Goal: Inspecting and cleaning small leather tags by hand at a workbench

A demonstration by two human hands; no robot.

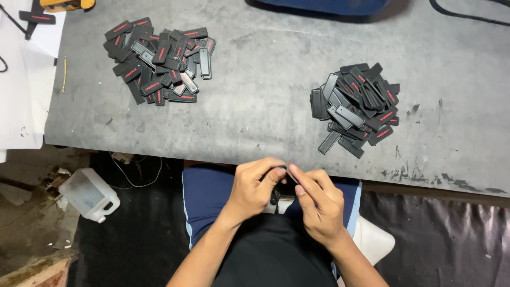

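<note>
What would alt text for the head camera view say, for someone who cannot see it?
Two bare hands, left hand and right hand, pinch a small black tag together above the person's lap. On the grey table lie two piles of black rectangular tags, left pile and right pile.

- Grey table top [265, 106], ahead of both hands: matt, rough, scuffed.
- Black tags [355, 109], ahead of the right hand: matt, rubbery-looking.
- Jug [87, 194], left of the left hand: translucent plastic.

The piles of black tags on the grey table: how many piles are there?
2. One pile of black tags lies at the table's far left; the other pile lies right of centre, nearer the hands.
</note>
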